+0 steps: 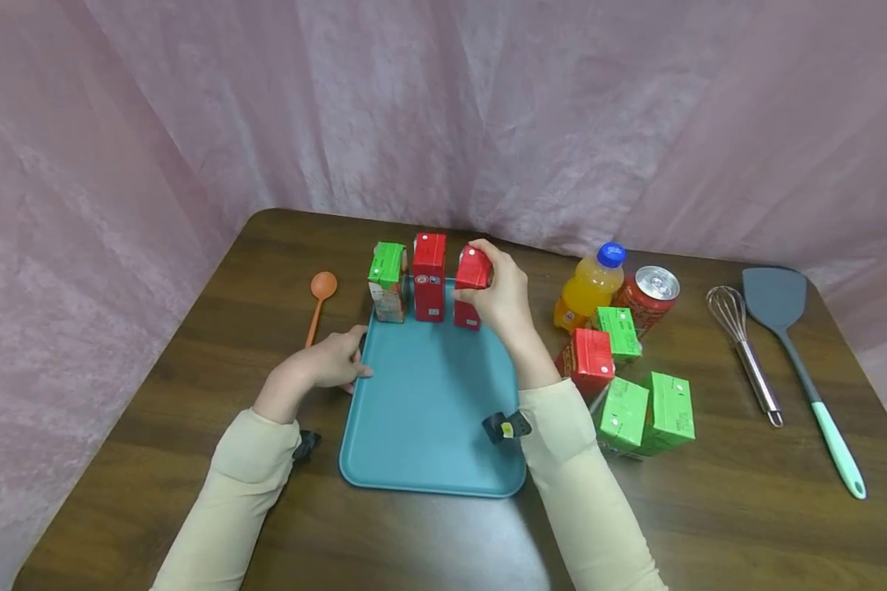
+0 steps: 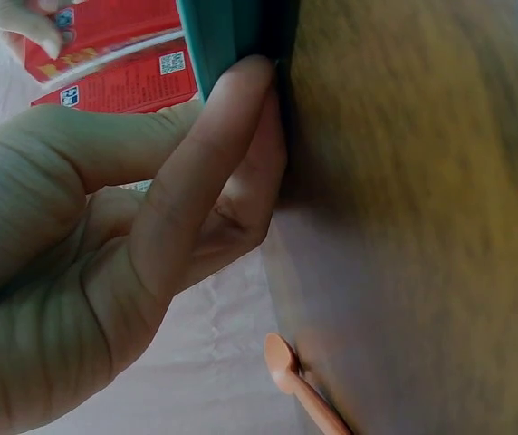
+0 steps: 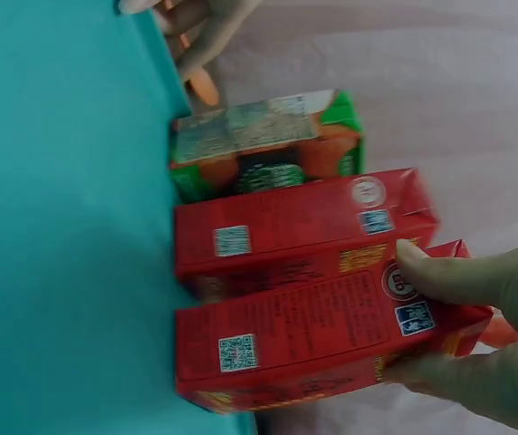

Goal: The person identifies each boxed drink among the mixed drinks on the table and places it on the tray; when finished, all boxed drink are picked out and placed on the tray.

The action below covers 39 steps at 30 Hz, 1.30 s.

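A teal tray [image 1: 436,402] lies on the table, and my left hand [image 1: 325,361] pinches its left rim between thumb and fingers; the left wrist view shows the fingertips at the tray's edge. At the tray's far right, my right hand [image 1: 503,291] holds a red drink carton [image 3: 304,340] near its top. The carton stands upright with its base at the tray. Beside it stand another red carton [image 1: 429,283] and, farther left, a green-topped carton [image 1: 388,283], both upright along the tray's far edge.
An orange spoon [image 1: 324,287] lies left of the tray. To the right stand an orange drink bottle [image 1: 587,291], a red can [image 1: 646,297], a red carton [image 1: 591,361] and several green cartons [image 1: 668,410]. Farther right lie a whisk [image 1: 742,353] and a grey spatula [image 1: 776,300].
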### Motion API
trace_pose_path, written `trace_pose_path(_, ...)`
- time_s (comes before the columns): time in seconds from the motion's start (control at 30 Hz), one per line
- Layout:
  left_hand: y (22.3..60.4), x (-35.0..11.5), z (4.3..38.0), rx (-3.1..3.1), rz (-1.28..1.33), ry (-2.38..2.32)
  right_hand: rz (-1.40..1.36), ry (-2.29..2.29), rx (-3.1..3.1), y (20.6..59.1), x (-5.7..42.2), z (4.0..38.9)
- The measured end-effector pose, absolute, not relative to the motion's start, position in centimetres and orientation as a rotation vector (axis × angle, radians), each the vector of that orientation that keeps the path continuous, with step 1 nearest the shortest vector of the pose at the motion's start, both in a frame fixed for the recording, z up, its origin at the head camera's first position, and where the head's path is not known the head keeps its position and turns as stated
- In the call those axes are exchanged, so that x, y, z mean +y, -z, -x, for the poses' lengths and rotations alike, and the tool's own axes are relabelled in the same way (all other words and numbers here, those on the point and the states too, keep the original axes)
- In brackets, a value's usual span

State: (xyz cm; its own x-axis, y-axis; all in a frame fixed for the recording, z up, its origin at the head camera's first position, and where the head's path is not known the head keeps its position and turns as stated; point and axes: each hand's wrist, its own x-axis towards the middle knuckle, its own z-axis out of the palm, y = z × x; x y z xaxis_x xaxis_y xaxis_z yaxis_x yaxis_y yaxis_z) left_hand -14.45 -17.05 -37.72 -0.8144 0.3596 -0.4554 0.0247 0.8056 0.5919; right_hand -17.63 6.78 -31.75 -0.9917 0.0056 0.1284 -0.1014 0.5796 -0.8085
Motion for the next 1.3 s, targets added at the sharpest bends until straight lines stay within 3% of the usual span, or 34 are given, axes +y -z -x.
trace_pose_path(0.77, 37.9, -16.9, 14.6, 2.407, -0.276, -0.79, -0.148, -1.057, -2.979, 31.1, 7.4, 19.8)
trace_pose_path(1.03, 38.1, -17.3, 14.7, 2.407, -0.29, -0.78, -0.179, -1.129, -2.905, 29.4, 7.3, 17.0)
trace_pose_path(1.3, 37.8, -18.2, 14.8, 2.406, -0.262, -0.789, -0.459, -1.06, -2.845, 25.4, 10.5, 12.3)
